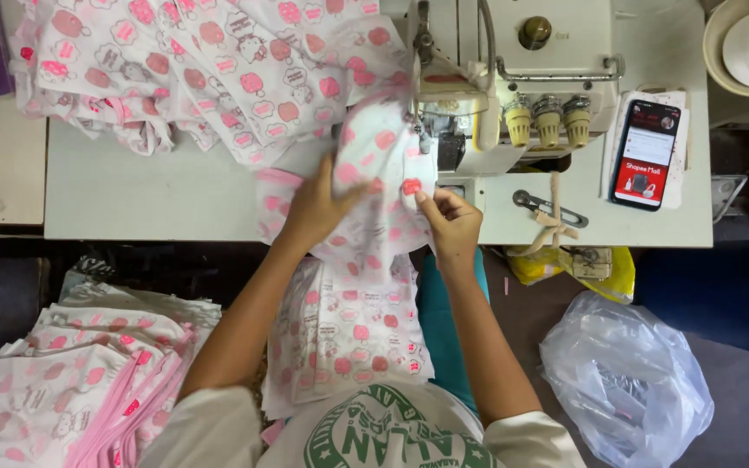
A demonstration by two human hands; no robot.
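L hand lies flat w/ fingers spread on the white cotton fabric piece w/ pink print, at the table's front edge by the cream sewing machine. R hand pinches that fabric's edge btwn thumb & fingers, just below the needle area.

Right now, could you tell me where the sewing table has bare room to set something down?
Bare table lies left of the left hand, below the fabric heap. A strip lies between the cord and phone. It is crowded around the sewing machine.
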